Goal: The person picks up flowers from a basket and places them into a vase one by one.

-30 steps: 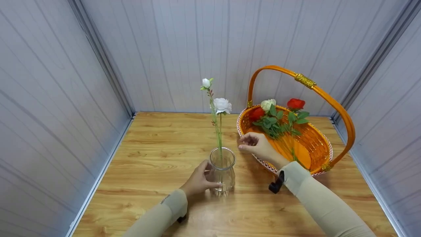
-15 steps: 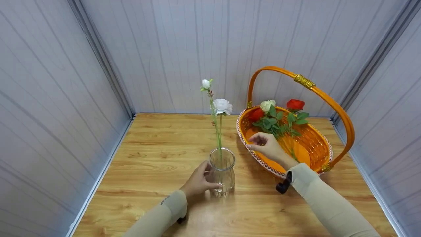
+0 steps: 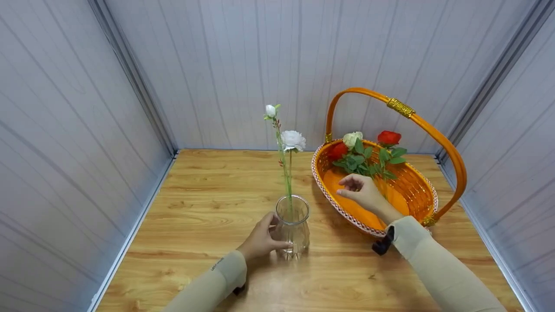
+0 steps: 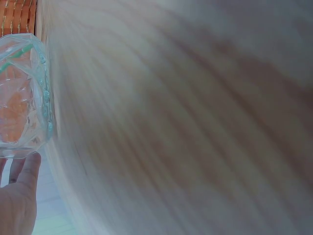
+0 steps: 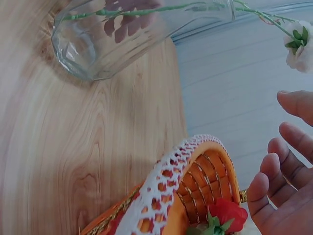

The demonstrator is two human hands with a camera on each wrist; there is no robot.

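My left hand (image 3: 261,238) holds the clear glass vase (image 3: 301,232) at its left side, thumb across the front. Through the glass in the right wrist view, its fingers (image 5: 128,22) show against the far wall of the vase. Two stems stand in the vase, one with a full white flower (image 3: 293,141), the other with a small white bud (image 3: 270,111). Over the near part of the orange basket (image 3: 418,184) is my right hand (image 3: 364,191), fingers loosely bent and holding nothing. Two red roses (image 3: 389,138) and a cream rose (image 3: 352,139) lie in the basket, their lower stems partly hidden behind that hand.
The basket's tall orange handle (image 3: 446,143) arches over its right side. A wood-grain tabletop (image 3: 208,195) lies under everything. Pale panelled walls (image 3: 234,78) enclose it at the back and both sides.
My right hand has moved right, from beside the basket's left rim to over its inside. The left hand, vase and flowers have stayed in place.
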